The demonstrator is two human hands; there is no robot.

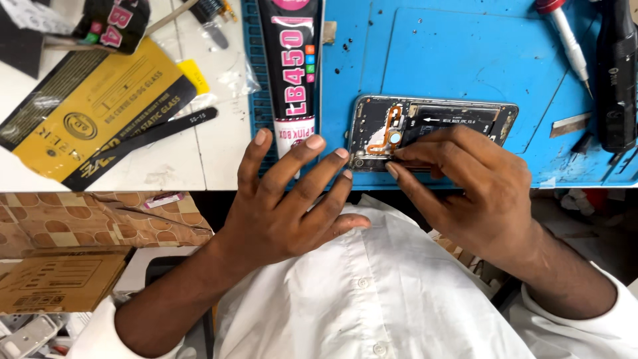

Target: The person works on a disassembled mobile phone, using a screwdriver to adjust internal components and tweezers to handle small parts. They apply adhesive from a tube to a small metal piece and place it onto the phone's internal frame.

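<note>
Phone (432,126): back off, prob. board exposed

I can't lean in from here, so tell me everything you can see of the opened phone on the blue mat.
The opened phone lies flat, back cover off, long side across the blue mat near its front edge. Its dark interior shows black shielding, an orange flex cable and a small round part. The right hand covers its lower middle, fingertips pressing inside; the left hand, fingers spread, touches its left corner.

My left hand (292,199) flat, palm down, fingers (312,163) spread and straight, thumb out to side. My right hand (472,193) curled, fingertips (399,154) pinched together, wrist bent inward. Both forearms bare below white sleeves.
</note>
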